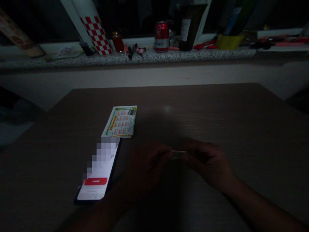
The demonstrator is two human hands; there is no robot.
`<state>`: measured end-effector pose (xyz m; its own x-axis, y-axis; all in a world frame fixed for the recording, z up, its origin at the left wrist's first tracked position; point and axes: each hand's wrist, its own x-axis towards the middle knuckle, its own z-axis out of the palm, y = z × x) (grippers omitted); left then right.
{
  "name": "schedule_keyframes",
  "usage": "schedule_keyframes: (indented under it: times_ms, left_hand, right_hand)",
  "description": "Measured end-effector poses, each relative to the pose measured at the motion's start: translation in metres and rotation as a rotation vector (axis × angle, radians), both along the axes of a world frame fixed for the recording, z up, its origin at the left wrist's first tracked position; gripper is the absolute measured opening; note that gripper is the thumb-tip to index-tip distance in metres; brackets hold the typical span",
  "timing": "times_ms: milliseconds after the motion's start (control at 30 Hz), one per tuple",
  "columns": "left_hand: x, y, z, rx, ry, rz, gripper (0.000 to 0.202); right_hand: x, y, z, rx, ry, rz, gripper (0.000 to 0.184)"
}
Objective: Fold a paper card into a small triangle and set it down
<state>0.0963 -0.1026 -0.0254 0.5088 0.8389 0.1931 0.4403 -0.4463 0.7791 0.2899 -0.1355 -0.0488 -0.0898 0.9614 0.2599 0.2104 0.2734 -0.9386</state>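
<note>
Right, down at 6 o'clock, near the table's (pixel 217 109) front edge, both hands met in the gloom. The left hand (pixel 147 167) and the right hand (pixel 207 164) each had fingertips pinched closed on one end of a small pale piece (pixel 178 152). It was held just above the tabletop, thin and seen edge-on, with its long axis running 9 to 3 o'clock. What it was, I could not tell.

Off at 9 o'clock from the left hand, and close beside it, lay a phone (pixel 100 175) with its screen lit. It showed a red button low down and its upper part was blurred, so no words could be read. Its long axis ran from 7 to 1 o'clock.

Touching the phone's far end was a calendar card (pixel 120 121), with month grids too small to read.

Way out at 12 o'clock, the speckled sill (pixel 193 55) carried a red can (pixel 161 36) whose white band had unclear lettering. A dark bottle (pixel 189 25) with a pale label stood just right of it. A red-and-white checkered tube (pixel 96 33) leaned at 11 o'clock, and a small red jar (pixel 117 42) stood beside that.
</note>
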Motion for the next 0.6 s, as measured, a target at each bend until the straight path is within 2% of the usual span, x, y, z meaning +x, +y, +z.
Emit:
schedule_keyframes:
  times_ms: [133, 367, 467, 600]
  left_hand:
    - [-0.0010, -0.0014, -0.0017, 0.123, 0.045, -0.073, 0.012]
    - [0.0019, -0.0057, -0.0002, 0.090, -0.054, -0.001, 0.010]
    - [0.0019, -0.0049, 0.0006, 0.116, -0.043, -0.033, 0.010]
    - [0.0017, -0.0040, 0.0008, 0.228, -0.020, -0.093, 0.009]
  right_hand:
    - [0.0012, 0.0006, 0.0017, 0.212, -0.078, 0.000, 0.011]
    - [0.0010, -0.0023, 0.0023, 0.285, -0.048, 0.000, 0.014]
    - [0.0005, -0.0031, 0.0028, 0.322, -0.073, 0.001, 0.016]
    - [-0.0004, -0.0037, 0.0024, 0.407, -0.098, -0.010, 0.019]
